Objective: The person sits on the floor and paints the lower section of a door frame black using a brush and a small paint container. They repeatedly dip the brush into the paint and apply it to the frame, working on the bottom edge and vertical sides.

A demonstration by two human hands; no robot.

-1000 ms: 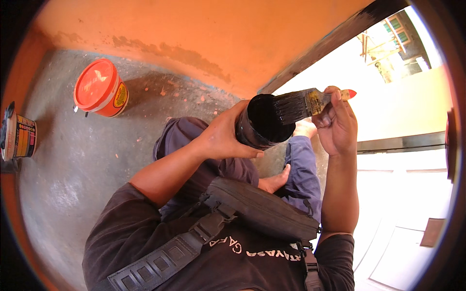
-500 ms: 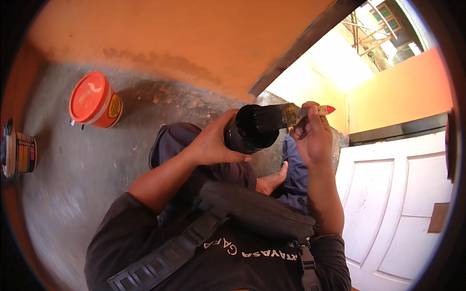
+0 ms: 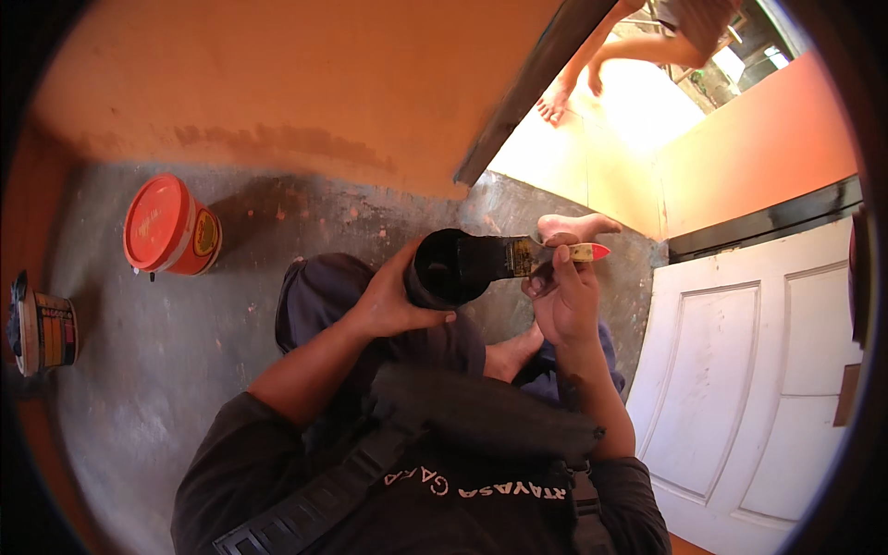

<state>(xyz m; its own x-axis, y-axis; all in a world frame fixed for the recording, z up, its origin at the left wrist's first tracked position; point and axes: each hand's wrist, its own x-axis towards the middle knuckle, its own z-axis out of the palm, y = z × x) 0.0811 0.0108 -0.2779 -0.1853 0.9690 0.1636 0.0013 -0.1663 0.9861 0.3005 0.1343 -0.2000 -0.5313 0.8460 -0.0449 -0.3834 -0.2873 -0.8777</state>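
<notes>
Steadily, my left grip [image 3: 387, 301] wraps a black container [image 3: 428, 277] above my legs [image 3: 314, 301], and my right grip [image 3: 562, 301] clamps a paintbrush [image 3: 521, 257], dark bristles [image 3: 485, 258] at the container's right edge. Leftward, a red-lidded bucket [image 3: 165, 229] stands on the floor [image 3: 139, 370].

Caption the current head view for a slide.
Left hand grips a black container; right hand holds a paintbrush at its rim; a red-lidded bucket stands on the grey floor.
</notes>
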